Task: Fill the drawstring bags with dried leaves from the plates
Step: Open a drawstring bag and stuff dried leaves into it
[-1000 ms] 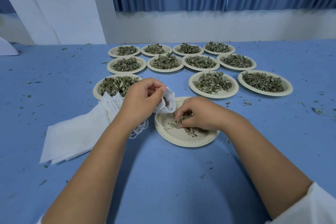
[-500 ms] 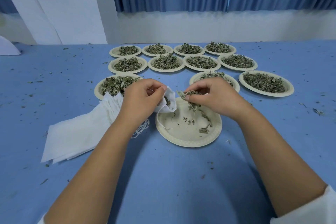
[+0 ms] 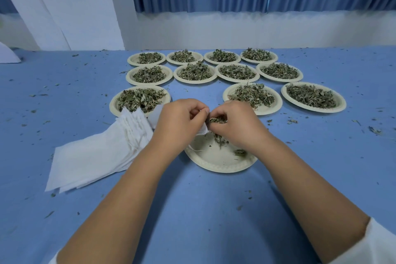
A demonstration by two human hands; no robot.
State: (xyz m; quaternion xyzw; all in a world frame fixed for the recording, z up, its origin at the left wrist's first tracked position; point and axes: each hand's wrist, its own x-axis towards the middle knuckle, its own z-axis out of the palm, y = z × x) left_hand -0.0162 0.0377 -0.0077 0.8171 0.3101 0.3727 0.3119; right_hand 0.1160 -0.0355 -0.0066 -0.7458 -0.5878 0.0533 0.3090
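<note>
My left hand [image 3: 179,122] grips a small white drawstring bag [image 3: 203,130] by its mouth, over the near cream plate [image 3: 216,162]. My right hand [image 3: 234,123] pinches a bunch of dried leaves [image 3: 216,120] right at the bag's opening. Some leaves hang below my right hand and a few scraps lie on the plate. The bag is mostly hidden behind my fingers; its string trails onto the plate.
A stack of flat white bags [image 3: 100,154] lies to the left on the blue cloth [image 3: 192,210]. Several plates heaped with dried leaves, such as the nearest left plate [image 3: 139,99] and right plate [image 3: 252,96], stand in rows behind. Leaf crumbs are scattered around.
My right hand scooped leaves from the near plate, lifted them and carried them left to the bag's mouth. My left hand has held the bag nearly still.
</note>
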